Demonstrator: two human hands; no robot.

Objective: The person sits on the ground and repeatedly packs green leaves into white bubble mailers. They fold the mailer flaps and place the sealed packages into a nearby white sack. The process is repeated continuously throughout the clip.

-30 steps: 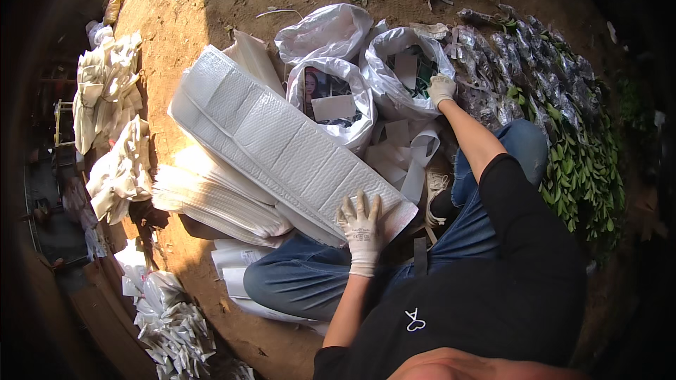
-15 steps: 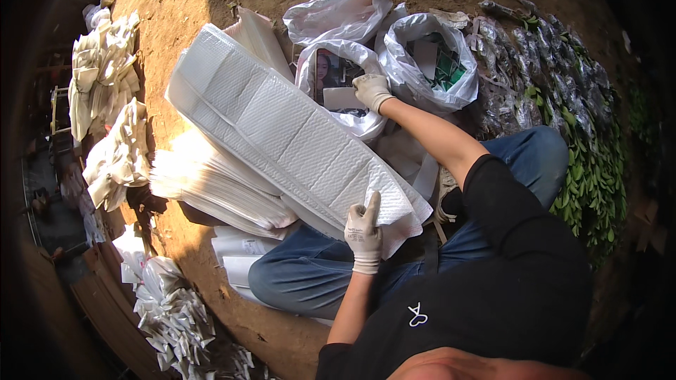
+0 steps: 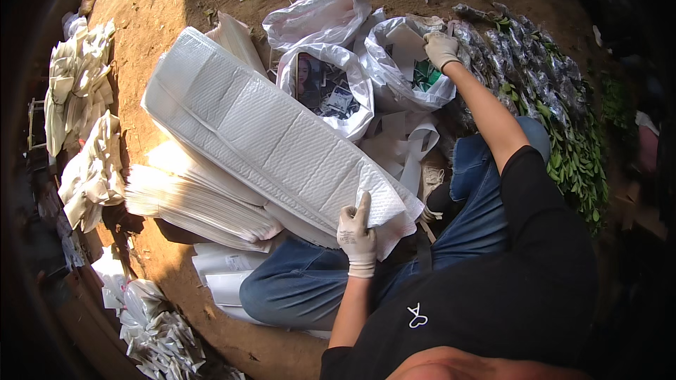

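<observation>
A long white quilted pad [image 3: 274,137] slants across my lap. My left hand [image 3: 358,236], in a pale glove, is closed on its lower end, with the index finger stretched along the top. My right hand [image 3: 441,49], also gloved, is at the rim of a white plastic bag [image 3: 380,74] with green packets [image 3: 426,76] in it. Its fingers are curled, and what they hold, if anything, cannot be made out. A pale card [image 3: 405,42] shows beside them. To the left, another white bag [image 3: 360,102] holds small dark-and-silver packets [image 3: 338,102] and a phone [image 3: 308,79] with a lit screen.
A third white bag [image 3: 317,17] stands behind. Stacks of pale folded sheets [image 3: 201,200] lie under and left of the pad. Leafy stems in clear wrap [image 3: 556,112] are heaped at right. Bundles of pale sleeves [image 3: 81,84] line the left side over bare earth.
My right hand has moved from the bag of dark packets to the bag with green packets. A pale card over the dark packets no longer shows there. My left hand stays on the pad.
</observation>
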